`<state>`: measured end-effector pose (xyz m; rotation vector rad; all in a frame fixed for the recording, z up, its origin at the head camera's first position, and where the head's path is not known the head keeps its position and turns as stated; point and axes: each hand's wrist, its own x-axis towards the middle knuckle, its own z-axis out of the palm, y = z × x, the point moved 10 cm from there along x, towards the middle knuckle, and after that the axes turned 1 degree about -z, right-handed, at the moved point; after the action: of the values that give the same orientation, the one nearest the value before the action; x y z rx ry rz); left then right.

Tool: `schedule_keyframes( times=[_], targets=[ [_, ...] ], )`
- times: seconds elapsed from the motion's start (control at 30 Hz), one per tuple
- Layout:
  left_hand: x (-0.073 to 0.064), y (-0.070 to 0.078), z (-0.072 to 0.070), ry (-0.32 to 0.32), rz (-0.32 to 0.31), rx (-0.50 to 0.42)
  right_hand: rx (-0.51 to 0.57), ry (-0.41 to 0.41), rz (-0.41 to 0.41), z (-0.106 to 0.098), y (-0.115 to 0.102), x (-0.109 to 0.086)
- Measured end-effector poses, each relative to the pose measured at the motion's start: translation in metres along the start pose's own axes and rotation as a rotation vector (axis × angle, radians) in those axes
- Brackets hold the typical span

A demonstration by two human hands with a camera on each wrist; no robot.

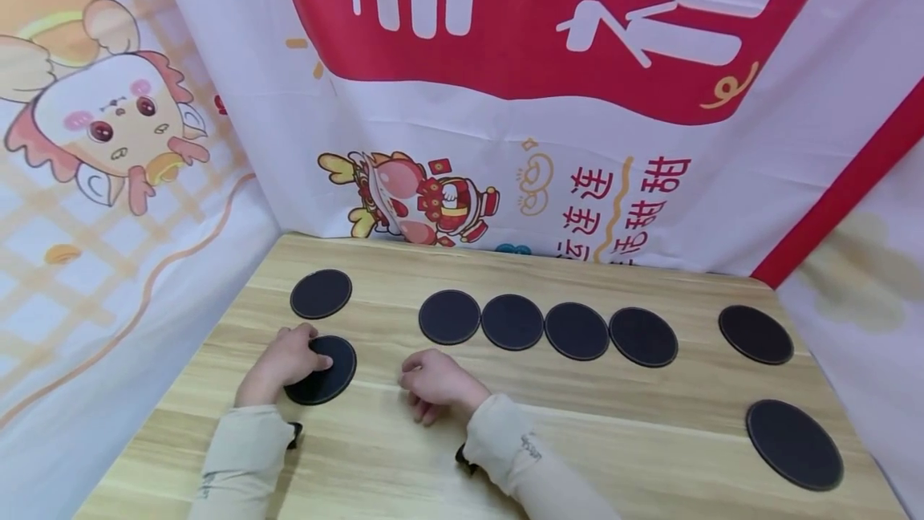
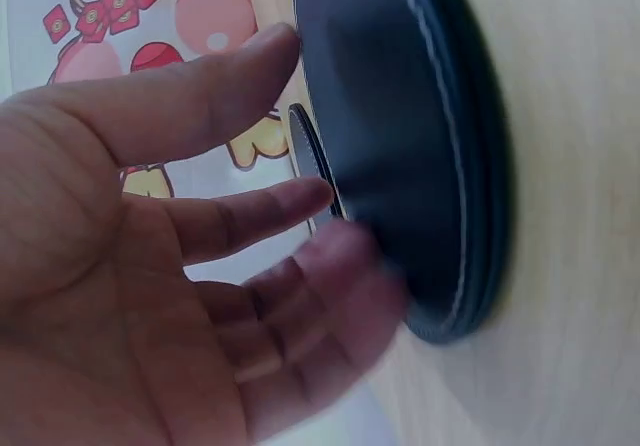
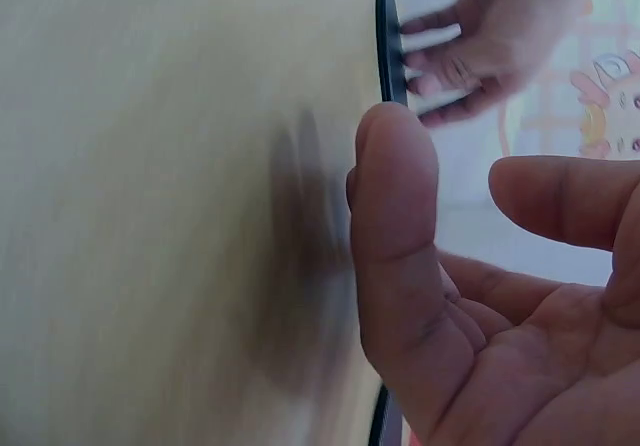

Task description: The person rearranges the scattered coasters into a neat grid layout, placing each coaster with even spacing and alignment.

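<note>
My left hand [image 1: 287, 359] is at a round black coaster [image 1: 334, 382] on the left of the table, its thumb over the top. In the left wrist view the coaster [image 2: 390, 116] has a pale stitched rim; the thumb and fingertips, loosely bent, come right up to its face and edge. Another black coaster [image 1: 321, 294] lies just behind it. Between the left coaster and a row of coasters, my right hand [image 1: 440, 383] hovers low over the wood. Its fingers are loosely bent around nothing, and the right wrist view shows a bare palm [image 3: 540, 386].
Several black coasters form a row [image 1: 512, 322] across the middle back of the table. Two more, a far coaster [image 1: 755, 334] and a near coaster [image 1: 794, 444], lie at the right. A printed cloth [image 1: 520, 127] hangs behind the wooden table [image 1: 613, 456].
</note>
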<state>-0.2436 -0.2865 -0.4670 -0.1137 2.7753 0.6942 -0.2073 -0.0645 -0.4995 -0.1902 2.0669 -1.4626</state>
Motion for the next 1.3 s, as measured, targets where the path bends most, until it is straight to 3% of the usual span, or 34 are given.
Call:
schedule_keyframes(
  times=[0.2, 0.3, 0.57, 0.8, 0.97, 1.3],
  targets=[
    [0.0, -0.01, -0.006, 0.04, -0.043, 0.084, 0.034, -0.055, 0.016, 0.029, -0.003, 0.003],
    [0.001, -0.013, -0.005, 0.026, -0.052, 0.099, 0.036, -0.076, 0.024, 0.042, -0.005, 0.004],
    [0.002, -0.01, 0.003, -0.019, -0.04, -0.02, 0.062, -0.089, 0.035, 0.064, -0.003, 0.005],
    [0.002, -0.011, 0.005, -0.031, -0.036, -0.108, 0.176, -0.005, 0.012, 0.059, -0.004, 0.008],
    [0.0, -0.005, 0.01, -0.035, -0.024, -0.16, 0.193, 0.108, -0.01, 0.044, -0.004, 0.007],
    [-0.008, 0.035, 0.038, -0.114, 0.099, -0.302, 0.268, 0.23, -0.06, 0.003, 0.009, 0.001]
  ],
)
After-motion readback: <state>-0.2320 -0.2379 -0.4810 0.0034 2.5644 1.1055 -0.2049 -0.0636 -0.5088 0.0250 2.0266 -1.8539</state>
